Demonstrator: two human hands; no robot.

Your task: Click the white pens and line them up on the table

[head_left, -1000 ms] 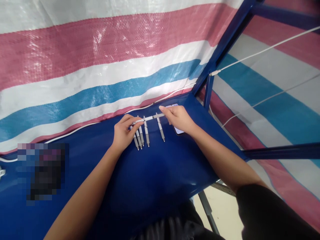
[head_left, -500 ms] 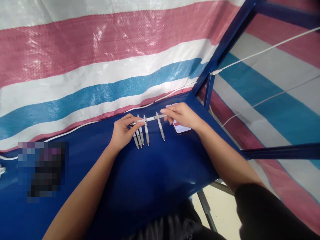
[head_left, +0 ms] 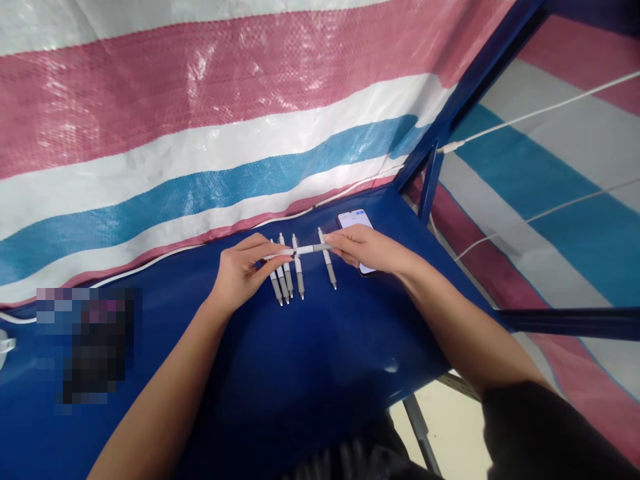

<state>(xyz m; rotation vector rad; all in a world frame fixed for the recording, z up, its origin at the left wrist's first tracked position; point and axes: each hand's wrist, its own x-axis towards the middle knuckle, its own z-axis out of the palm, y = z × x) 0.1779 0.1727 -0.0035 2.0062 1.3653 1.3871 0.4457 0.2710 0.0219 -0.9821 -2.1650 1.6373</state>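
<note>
A white pen with a grey grip [head_left: 306, 250] is held level above the table between my two hands. My left hand [head_left: 241, 268] pinches its white end with thumb and fingers. My right hand [head_left: 361, 247] closes on the grey tip end, so the tip is hidden. Below lie several like pens side by side, among them one pen [head_left: 301, 285] at the right of the group. A separate pen [head_left: 329, 265] lies further right, close to my right fingers. The phone [head_left: 356, 218], its screen lit, is partly covered by my right hand.
The blue table [head_left: 310, 360] ends at a striped tarp [head_left: 210, 190] behind. At the right stands a blue metal frame [head_left: 430, 177] with a white cable [head_left: 530, 117]. A blurred-out dark object [head_left: 100, 353] lies at the left.
Both hands hold the same pen as before, now slightly lower in view. My right hand has shifted a little, showing more of the phone's top. The camera view has moved slightly.
</note>
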